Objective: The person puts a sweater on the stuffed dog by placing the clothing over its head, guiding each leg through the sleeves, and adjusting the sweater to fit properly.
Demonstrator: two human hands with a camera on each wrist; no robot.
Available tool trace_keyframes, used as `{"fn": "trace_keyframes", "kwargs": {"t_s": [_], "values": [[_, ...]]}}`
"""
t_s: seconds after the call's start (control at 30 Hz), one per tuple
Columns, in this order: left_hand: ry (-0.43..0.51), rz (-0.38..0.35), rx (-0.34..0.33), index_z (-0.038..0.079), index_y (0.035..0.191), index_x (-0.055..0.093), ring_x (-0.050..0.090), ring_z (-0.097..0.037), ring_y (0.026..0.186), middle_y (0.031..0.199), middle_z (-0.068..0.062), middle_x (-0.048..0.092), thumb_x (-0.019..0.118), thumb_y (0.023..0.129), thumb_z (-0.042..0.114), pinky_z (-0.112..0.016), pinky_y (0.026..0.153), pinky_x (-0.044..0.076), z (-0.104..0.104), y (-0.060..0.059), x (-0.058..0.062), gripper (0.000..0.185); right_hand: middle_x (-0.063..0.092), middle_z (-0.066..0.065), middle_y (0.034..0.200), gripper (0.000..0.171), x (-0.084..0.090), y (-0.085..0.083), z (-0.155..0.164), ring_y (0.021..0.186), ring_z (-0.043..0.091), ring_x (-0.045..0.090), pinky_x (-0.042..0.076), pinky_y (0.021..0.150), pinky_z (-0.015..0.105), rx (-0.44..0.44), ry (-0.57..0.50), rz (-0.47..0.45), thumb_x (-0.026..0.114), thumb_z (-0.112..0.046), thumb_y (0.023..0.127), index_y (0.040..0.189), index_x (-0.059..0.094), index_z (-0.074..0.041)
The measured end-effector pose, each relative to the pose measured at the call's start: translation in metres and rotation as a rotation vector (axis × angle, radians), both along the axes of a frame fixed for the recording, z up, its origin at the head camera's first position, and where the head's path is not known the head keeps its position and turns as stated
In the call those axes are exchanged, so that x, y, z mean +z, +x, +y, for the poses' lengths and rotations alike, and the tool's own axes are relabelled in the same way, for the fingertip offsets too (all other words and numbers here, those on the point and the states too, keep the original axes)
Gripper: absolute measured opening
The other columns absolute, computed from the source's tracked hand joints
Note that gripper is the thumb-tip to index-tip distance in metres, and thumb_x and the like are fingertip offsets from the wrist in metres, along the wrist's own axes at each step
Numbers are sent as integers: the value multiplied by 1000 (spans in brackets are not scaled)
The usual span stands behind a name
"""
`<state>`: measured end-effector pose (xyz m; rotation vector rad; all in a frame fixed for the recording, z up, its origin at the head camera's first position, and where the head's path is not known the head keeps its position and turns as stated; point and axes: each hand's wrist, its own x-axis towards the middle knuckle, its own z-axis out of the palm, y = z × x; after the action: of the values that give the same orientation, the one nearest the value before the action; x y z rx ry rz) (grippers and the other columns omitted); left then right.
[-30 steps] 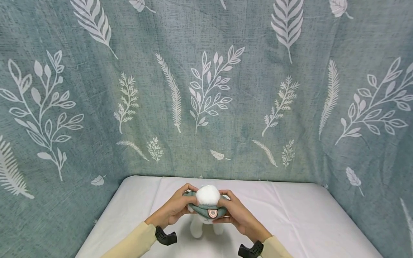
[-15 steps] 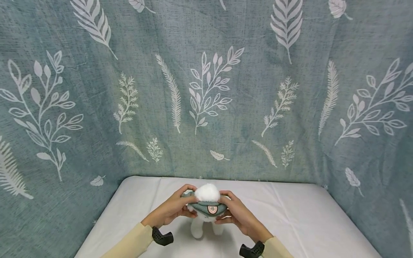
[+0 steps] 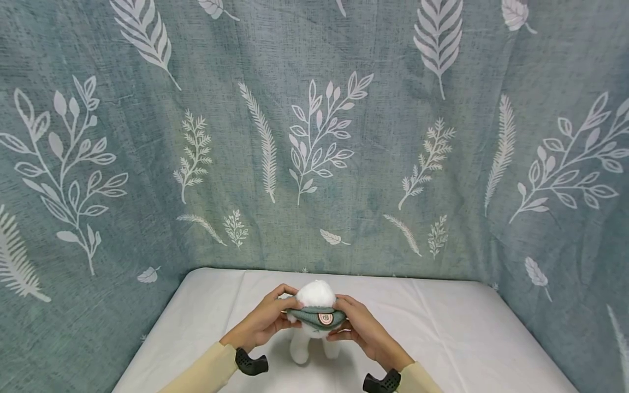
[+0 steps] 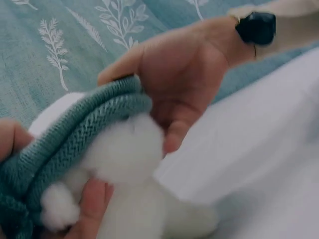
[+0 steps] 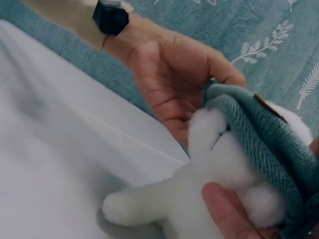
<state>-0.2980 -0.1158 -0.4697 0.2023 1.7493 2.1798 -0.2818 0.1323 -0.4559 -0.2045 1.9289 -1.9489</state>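
Observation:
A white fluffy plush toy (image 3: 316,295) stands on legs at the middle front of the table. A green knitted headband (image 3: 308,316) with a round pinkish patch (image 3: 326,318) goes round its head, low over the face, and the white crown shows above it. My left hand (image 3: 265,319) pinches the band at the left side, thumb on the front. At the opposite side, my right hand (image 3: 366,330) holds the band the same way, its lower fingers beneath the toy's cheek. The left wrist view shows the knitted folds (image 4: 84,119) pressed against the white face; the toy's eyes are largely hidden.
A white cloth covers the table (image 3: 442,327). Blue-green curtains (image 3: 314,229) with white leaf prints hang behind it and along both sides. Black trackers (image 3: 251,362) sit on both wrists, by the cream sleeves.
The band's front and patch have risen slightly, and the band's left part bulges out less beside the head. Both hands keep their hold, with only small finger shifts.

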Motion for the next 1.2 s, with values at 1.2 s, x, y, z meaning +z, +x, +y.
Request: {"fn": "trace_keyframes", "kwargs": {"t_s": [1.2], "values": [[22,-54,15,9,120,40,64,-23,84,129,-24,51,68,81,1,-37,72,53,9,11,-4,48,41,28,145,75,3,13,-12,116,30,59,56,91,45,-23,75,58,67,-12,90,153,29,4]]}}
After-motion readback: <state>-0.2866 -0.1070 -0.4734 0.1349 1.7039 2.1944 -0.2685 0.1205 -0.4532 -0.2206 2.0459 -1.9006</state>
